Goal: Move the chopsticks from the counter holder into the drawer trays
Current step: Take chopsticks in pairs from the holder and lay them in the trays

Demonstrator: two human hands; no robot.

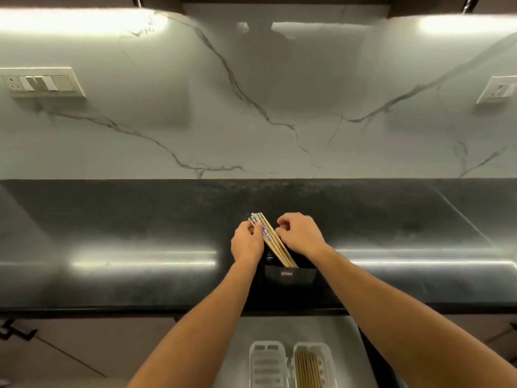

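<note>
A bundle of wooden chopsticks (275, 243), some with patterned blue-white tops, leans to the left out of a black holder (289, 275) on the dark counter. My left hand (247, 242) grips the bundle near its top from the left. My right hand (300, 233) is beside the sticks on the right, its fingers curled and touching them. Below the counter edge the open drawer (347, 345) holds two white slotted trays. The left tray (267, 365) looks empty. Several chopsticks lie in the right tray (327, 359).
The black counter (140, 247) runs left and right, backed by a marble wall (251, 107) with switch plates at left (42, 84) and right (496, 89). A dark cabinet handle (16, 333) sticks out at lower left.
</note>
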